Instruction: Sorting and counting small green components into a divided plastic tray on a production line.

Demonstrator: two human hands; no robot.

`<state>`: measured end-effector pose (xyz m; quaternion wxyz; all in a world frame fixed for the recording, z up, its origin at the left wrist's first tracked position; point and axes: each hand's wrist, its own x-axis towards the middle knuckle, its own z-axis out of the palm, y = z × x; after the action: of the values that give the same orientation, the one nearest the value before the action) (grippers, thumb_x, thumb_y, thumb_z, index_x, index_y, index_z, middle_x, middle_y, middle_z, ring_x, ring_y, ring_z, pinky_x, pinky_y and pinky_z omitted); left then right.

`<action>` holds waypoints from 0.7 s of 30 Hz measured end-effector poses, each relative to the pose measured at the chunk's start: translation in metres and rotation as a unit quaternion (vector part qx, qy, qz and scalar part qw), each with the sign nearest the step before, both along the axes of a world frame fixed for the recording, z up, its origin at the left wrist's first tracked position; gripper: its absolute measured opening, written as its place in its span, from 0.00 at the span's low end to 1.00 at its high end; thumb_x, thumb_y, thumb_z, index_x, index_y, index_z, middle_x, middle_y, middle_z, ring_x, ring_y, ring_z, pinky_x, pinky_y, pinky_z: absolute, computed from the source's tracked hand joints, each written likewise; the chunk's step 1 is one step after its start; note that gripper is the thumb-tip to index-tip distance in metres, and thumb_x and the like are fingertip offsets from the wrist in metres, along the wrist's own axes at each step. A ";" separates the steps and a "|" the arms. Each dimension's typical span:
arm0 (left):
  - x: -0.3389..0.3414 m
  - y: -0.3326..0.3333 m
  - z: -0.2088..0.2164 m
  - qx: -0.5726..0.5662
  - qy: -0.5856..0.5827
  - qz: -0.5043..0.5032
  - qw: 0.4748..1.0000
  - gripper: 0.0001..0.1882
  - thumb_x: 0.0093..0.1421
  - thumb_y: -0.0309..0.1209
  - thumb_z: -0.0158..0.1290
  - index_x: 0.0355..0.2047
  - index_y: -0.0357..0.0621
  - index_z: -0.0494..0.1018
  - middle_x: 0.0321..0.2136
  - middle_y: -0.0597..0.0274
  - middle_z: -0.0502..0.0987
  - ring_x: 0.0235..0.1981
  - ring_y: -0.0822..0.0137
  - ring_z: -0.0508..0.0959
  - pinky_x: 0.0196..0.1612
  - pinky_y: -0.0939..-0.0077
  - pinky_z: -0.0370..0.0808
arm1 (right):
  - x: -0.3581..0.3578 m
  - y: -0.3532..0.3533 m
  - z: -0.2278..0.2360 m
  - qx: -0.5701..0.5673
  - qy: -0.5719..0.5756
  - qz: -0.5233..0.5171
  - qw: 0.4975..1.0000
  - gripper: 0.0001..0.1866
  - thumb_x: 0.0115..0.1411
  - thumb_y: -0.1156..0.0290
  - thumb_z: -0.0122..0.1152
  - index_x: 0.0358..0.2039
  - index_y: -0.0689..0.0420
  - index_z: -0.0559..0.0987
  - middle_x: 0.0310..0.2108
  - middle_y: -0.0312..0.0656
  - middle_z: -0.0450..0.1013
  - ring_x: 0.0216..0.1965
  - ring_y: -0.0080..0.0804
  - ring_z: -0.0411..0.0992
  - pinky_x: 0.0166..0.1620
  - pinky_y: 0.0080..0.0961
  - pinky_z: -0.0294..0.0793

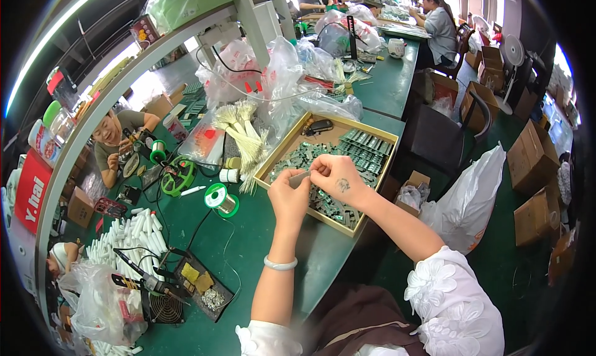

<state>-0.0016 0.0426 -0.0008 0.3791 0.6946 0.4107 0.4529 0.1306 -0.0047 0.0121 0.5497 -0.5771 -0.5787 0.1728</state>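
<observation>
My two hands meet over a shallow yellow cardboard tray (297, 146) on the green bench. Between the fingertips of my left hand (289, 199) is a small flat grey piece (299, 180), which looks like a circuit board strip. My right hand (340, 181) pinches the far edge of that same piece; its fingers hide part of it. Below them, many small dark green circuit boards (335, 208) lie loose in the tray. Larger board panels (366, 150) are stacked in its far right corner. A black oval object (320, 126) rests against the tray's back side.
Left of the tray are white wire bundles (242, 142) and a solder spool (221, 199). Nearer stand a soldering iron (152, 283), a sponge tray (197, 280) and piled white tubes (133, 239). Another person (112, 139) works across the bench. A chair (437, 135) stands right.
</observation>
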 end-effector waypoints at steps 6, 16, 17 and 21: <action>0.002 0.001 0.000 0.034 0.033 0.010 0.999 0.08 0.52 0.26 0.57 0.32 0.36 0.76 0.25 0.52 0.80 0.26 0.64 0.80 0.32 0.71 0.75 | 0.002 0.003 -0.003 -0.010 -0.045 -0.033 0.998 0.09 0.50 0.70 0.60 0.27 0.63 0.80 0.23 0.48 0.77 0.25 0.39 0.77 0.32 0.28 0.75; 0.002 0.002 -0.002 -0.039 -0.060 -0.019 0.997 0.08 0.54 0.22 0.56 0.34 0.33 0.74 0.26 0.59 0.79 0.25 0.74 0.78 0.30 0.81 0.74 | -0.001 -0.002 0.006 -0.022 0.000 -0.019 1.000 0.09 0.52 0.70 0.61 0.29 0.63 0.81 0.22 0.46 0.77 0.26 0.31 0.77 0.32 0.24 0.75; 0.001 0.002 -0.002 -0.043 -0.046 -0.016 0.998 0.08 0.54 0.21 0.56 0.35 0.32 0.73 0.27 0.60 0.78 0.26 0.75 0.78 0.30 0.83 0.75 | -0.001 -0.002 0.007 -0.026 0.001 -0.016 1.000 0.08 0.51 0.71 0.61 0.28 0.64 0.81 0.23 0.47 0.77 0.25 0.31 0.77 0.31 0.24 0.75; -0.001 0.006 -0.004 -0.058 -0.087 -0.051 0.993 0.08 0.53 0.21 0.57 0.34 0.32 0.73 0.26 0.61 0.78 0.25 0.76 0.78 0.30 0.84 0.75 | 0.001 0.003 0.002 0.011 0.045 0.014 0.999 0.07 0.50 0.73 0.61 0.27 0.64 0.80 0.24 0.47 0.77 0.24 0.31 0.76 0.30 0.24 0.74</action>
<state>-0.0028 0.0486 -0.0045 0.4752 0.6498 0.3657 0.4670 0.1321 -0.0020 0.0139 0.5788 -0.5545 -0.5634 0.2001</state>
